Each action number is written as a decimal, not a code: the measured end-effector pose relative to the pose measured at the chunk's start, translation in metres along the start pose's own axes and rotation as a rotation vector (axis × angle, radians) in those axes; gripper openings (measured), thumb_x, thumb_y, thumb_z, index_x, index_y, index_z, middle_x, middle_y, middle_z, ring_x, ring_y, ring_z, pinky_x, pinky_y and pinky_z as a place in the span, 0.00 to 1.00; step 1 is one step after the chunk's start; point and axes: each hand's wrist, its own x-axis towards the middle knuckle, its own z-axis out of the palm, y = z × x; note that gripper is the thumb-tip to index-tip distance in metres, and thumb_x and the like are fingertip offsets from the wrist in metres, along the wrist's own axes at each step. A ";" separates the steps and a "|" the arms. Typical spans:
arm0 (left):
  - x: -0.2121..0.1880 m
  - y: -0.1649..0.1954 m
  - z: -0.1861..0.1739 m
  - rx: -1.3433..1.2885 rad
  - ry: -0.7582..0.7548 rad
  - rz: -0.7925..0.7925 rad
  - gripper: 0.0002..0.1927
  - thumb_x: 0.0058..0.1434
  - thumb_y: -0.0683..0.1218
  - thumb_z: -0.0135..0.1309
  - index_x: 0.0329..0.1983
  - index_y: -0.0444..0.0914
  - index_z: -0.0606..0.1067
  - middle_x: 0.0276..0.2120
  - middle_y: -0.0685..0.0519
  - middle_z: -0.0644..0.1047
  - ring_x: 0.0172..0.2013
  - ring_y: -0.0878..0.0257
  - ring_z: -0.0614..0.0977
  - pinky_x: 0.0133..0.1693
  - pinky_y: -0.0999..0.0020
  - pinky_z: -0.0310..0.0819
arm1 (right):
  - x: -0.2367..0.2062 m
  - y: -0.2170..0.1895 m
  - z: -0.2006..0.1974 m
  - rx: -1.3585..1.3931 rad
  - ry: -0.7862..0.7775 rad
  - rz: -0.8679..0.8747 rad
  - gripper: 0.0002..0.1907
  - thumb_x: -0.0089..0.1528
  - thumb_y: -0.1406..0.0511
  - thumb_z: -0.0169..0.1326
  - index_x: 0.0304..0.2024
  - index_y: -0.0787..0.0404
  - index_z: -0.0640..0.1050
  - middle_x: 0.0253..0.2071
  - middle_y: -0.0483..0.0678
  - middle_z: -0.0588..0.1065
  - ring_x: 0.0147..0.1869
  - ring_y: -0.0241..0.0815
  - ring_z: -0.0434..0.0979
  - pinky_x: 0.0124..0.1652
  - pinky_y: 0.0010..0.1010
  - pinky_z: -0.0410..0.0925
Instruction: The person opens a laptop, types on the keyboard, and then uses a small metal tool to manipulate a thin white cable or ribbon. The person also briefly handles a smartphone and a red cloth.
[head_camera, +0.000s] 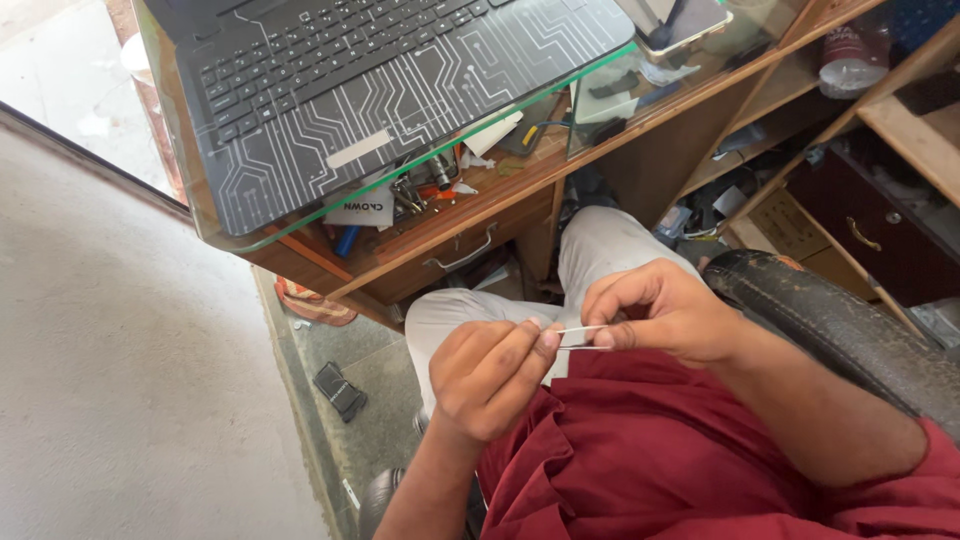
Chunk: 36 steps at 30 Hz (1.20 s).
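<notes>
A: Far left first. What's on the floor?

B: Pale floor, then a small dark folded object (340, 390) lying on the grey strip below the desk. Can't tell what it is.

A: Above that?

B: Wooden desk (470, 215) with a green-edged glass top (215, 235). A dark laptop (380, 80) with a pale circuit-line pattern sits on the glass. Under the glass, a clutter of small tools (425, 185) on the wood, and below that a drawer with a metal handle (462, 252).

A: Now the hands.

B: Left hand (490, 375) is over the lap, fingers curled in, thumb and forefinger pinched on the left end of a thin white strip (582, 337). Right hand (665, 310) sits just beside it, slightly higher, fingertips closed on the strip's right end. Strip runs roughly level between the two pinches, over the light grey trousers (600, 245) and the front of the dark red shirt (650, 450).

A: Strip material?

B: Too small to tell. Looks like two thin white edges close together.

A: Right of the hands?

B: Worn black chair arm (830, 320) just behind the right forearm. Beyond it, open wooden shelves (900, 120) with mixed items, and a dark cabinet front with a brass handle (862, 235).
</notes>
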 end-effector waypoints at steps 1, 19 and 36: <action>0.000 -0.001 0.000 0.005 0.013 -0.004 0.09 0.58 0.36 0.69 0.39 0.32 0.79 0.37 0.49 0.80 0.33 0.58 0.83 0.33 0.65 0.75 | 0.000 -0.004 -0.002 -0.015 -0.016 0.001 0.05 0.57 0.72 0.66 0.34 0.70 0.84 0.38 0.52 0.80 0.42 0.40 0.78 0.43 0.29 0.70; 0.005 -0.005 -0.019 0.235 -0.005 -0.102 0.09 0.59 0.40 0.69 0.41 0.35 0.82 0.33 0.56 0.79 0.33 0.64 0.80 0.37 0.66 0.68 | 0.033 0.016 0.011 -0.421 0.385 -0.042 0.06 0.58 0.71 0.65 0.38 0.68 0.84 0.38 0.45 0.80 0.39 0.33 0.76 0.37 0.24 0.68; 0.003 -0.007 -0.008 0.299 -0.056 -0.158 0.09 0.55 0.39 0.63 0.39 0.37 0.82 0.33 0.58 0.79 0.33 0.65 0.79 0.38 0.64 0.64 | 0.028 -0.033 0.007 -0.661 0.481 -0.553 0.06 0.60 0.75 0.62 0.39 0.66 0.80 0.44 0.48 0.78 0.47 0.37 0.80 0.47 0.25 0.73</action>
